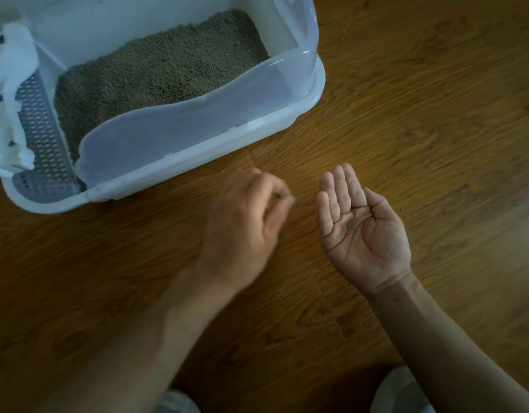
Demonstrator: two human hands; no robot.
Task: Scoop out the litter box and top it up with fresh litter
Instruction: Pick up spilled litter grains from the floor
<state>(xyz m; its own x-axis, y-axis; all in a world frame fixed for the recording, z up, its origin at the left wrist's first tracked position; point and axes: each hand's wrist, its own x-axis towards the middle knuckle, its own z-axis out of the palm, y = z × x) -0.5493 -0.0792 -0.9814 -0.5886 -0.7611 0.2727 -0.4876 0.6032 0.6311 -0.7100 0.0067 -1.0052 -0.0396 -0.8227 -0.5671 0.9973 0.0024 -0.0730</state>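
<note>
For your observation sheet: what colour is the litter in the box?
Grey-brown litter, clearest in the head view.

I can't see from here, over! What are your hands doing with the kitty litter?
Right hand open, palm up, few litter grains on it. Left hand blurred, fingers curled, grip unclear. Litter box nearby. Nothing in between.

litter box [299, 81], right hand [365, 231] cupping pellets [351, 226]
</note>
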